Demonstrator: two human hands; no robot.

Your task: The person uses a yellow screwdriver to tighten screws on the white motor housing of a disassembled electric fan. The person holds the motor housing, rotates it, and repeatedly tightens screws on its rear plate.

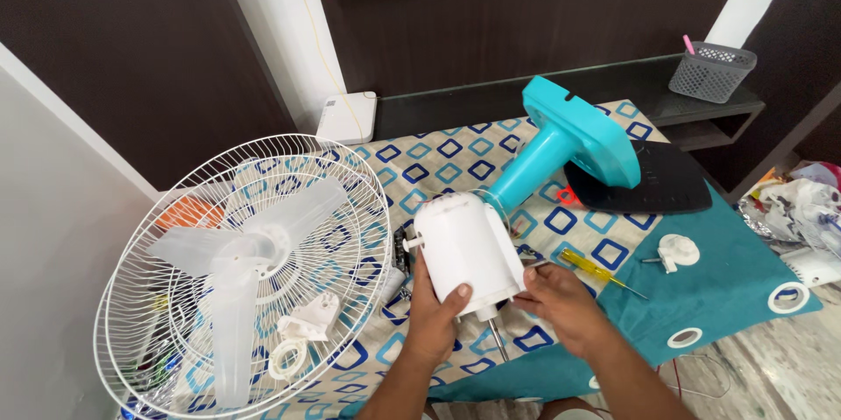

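My left hand [435,319] grips the white motor housing [464,249] of a table fan from below, thumb on its front. My right hand [561,302] touches the housing's lower right edge, fingers curled against it. A thin metal shaft [498,339] sticks out under the housing. The housing joins a turquoise neck and base [574,135] that lies tipped on the patterned cloth [438,162]. A yellow-handled screwdriver [596,269] lies just right of my right hand.
At left, white wire fan guards [359,210] hold a translucent three-blade propeller [241,249] and small white plastic parts [307,319]. A white knob part [676,251] rests on teal cloth. A black flat piece [666,179], a grey basket [711,71] and a white box [347,118] lie behind.
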